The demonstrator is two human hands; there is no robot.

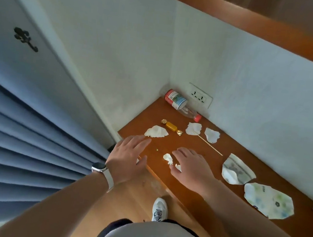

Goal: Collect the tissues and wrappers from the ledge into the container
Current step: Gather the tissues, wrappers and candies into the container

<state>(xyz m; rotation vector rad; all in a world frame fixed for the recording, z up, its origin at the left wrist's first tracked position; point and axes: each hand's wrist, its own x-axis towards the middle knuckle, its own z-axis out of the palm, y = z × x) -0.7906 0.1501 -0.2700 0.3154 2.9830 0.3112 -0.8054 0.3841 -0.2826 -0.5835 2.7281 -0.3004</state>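
Observation:
Several white tissue scraps lie on the brown wooden ledge (pixel 196 154): one (pixel 157 131) just beyond my left fingertips, two more (pixel 193 128) (pixel 211 135) farther back. A small crumpled tissue (pixel 168 157) sits under the fingertips of my right hand (pixel 190 169), which rests spread over it. My left hand (pixel 128 157), wearing a white watch, hovers open at the ledge's near corner. A gold candy wrapper (pixel 171 127) lies behind. Two printed wrappers (pixel 237 169) (pixel 268 201) lie to the right. No container is visible.
An empty plastic bottle (pixel 182 104) with a red cap lies in the back corner by a wall socket (pixel 199 97). A thin wooden stick (pixel 209 143) lies on the ledge. A blue curtain (pixel 20 141) hangs at left. My shoe (pixel 159 209) stands on the floor below.

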